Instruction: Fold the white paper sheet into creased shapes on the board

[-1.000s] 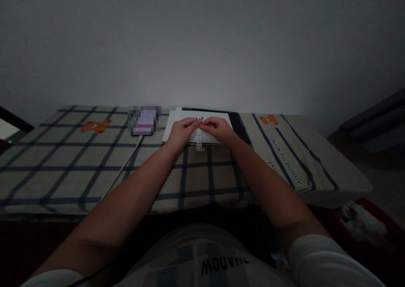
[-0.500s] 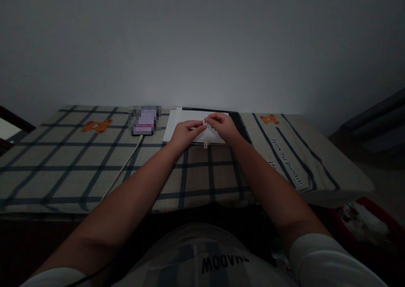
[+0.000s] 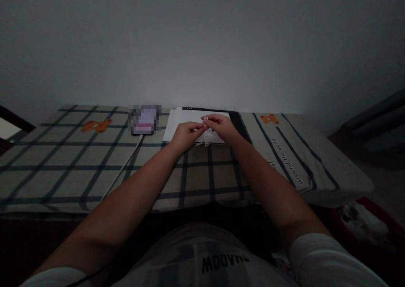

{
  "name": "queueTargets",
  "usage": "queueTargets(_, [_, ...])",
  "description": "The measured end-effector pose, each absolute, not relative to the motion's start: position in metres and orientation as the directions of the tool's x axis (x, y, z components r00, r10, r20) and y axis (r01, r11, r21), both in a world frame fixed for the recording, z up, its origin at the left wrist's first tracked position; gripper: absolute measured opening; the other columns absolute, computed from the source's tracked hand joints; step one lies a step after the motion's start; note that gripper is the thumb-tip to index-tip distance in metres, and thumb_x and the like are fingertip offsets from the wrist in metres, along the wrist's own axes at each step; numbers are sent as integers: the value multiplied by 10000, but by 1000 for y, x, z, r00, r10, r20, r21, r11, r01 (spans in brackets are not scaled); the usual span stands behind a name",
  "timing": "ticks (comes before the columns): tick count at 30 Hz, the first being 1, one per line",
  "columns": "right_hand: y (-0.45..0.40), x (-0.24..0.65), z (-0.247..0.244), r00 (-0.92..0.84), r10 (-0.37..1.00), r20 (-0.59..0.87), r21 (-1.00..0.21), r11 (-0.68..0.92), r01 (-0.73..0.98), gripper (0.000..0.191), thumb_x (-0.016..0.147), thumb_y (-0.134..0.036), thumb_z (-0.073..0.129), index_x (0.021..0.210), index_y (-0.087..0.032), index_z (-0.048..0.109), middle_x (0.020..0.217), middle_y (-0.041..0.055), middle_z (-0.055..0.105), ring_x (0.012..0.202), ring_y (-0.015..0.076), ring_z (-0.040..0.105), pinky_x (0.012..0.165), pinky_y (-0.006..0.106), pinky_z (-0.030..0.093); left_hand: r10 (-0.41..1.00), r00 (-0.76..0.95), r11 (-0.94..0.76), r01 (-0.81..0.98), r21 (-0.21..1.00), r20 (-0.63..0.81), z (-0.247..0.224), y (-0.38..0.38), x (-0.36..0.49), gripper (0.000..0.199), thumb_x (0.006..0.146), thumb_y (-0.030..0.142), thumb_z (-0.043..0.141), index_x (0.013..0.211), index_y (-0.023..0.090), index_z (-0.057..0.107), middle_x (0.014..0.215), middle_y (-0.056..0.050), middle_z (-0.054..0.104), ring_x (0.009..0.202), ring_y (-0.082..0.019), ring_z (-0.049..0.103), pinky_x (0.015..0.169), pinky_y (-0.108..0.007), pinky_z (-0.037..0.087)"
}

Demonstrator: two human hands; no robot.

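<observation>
A narrow white strip with small dark marks (image 3: 206, 140) hangs down between my hands, its kind too small to make out. My left hand (image 3: 186, 134) pinches it from the left, thumb and fingertips together near its upper part. From the right, my right hand (image 3: 221, 127) is closed on the same strip, its fingertips close to those of the left. Beneath both hands lie white paper sheets (image 3: 172, 124) on a black sheet or cover (image 3: 239, 124) with a row of small light marks along its far edge. Something thin and pale dangles beside the strip's lower end.
Left of the papers lies a phone (image 3: 145, 120), partly blurred, with a white cable (image 3: 125, 164) running toward the near edge. A checked cloth with bear prints (image 3: 158, 177) covers the table. Behind it rises a plain wall (image 3: 202, 46).
The strip has shifted slightly between my fingers, and a thin pale piece now shows left of its lower end. Both hands stay in nearly the same place.
</observation>
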State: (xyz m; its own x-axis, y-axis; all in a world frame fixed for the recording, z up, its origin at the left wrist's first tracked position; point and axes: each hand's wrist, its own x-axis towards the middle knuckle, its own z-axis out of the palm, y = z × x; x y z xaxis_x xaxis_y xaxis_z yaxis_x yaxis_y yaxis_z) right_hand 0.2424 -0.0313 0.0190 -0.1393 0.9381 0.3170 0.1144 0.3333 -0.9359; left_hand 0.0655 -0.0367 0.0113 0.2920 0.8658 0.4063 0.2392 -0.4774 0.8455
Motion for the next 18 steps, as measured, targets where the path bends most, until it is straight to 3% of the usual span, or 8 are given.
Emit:
queueTargets(2, [-33, 243, 21, -99, 941, 325, -931, 336, 140, 404, 724, -545, 776, 928, -197, 756, 953, 63, 740, 824, 176, 612, 724, 321, 488, 879, 279, -447, 204, 871, 386, 12, -38, 66, 302, 783, 483, 760, 917, 220, 825, 960, -67, 803, 763, -198, 662, 752, -334, 491])
queueTargets(6, [-32, 246, 24, 17, 950, 313, -941, 307, 138, 449, 737, -618, 748, 904, -202, 754, 769, 18, 668, 715, 152, 555, 616, 289, 435, 904, 283, -351, 71, 934, 319, 12, -37, 67, 417, 735, 446, 798, 1060, 185, 770, 853, -55, 770, 740, -180, 651, 720, -313, 474])
queueTargets(12, [-27, 251, 23, 78, 952, 296, -954, 291, 67, 438, 730, -628, 762, 889, -221, 741, 727, 0, 595, 658, 131, 487, 571, 275, 393, 886, 434, -162, -40, 986, 163, 11, -37, 70, 556, 651, 363, 831, 1146, 234, 614, 788, 14, 732, 631, -137, 622, 633, -265, 434])
queueTargets(18, [-28, 253, 23, 81, 949, 303, -953, 303, 12, 482, 719, -674, 753, 914, -234, 752, 750, -2, 576, 676, 131, 486, 554, 263, 383, 870, 456, -196, -36, 980, 191, 12, -38, 69, 538, 694, 307, 783, 1194, 224, 603, 780, 33, 695, 645, -122, 607, 632, -253, 425])
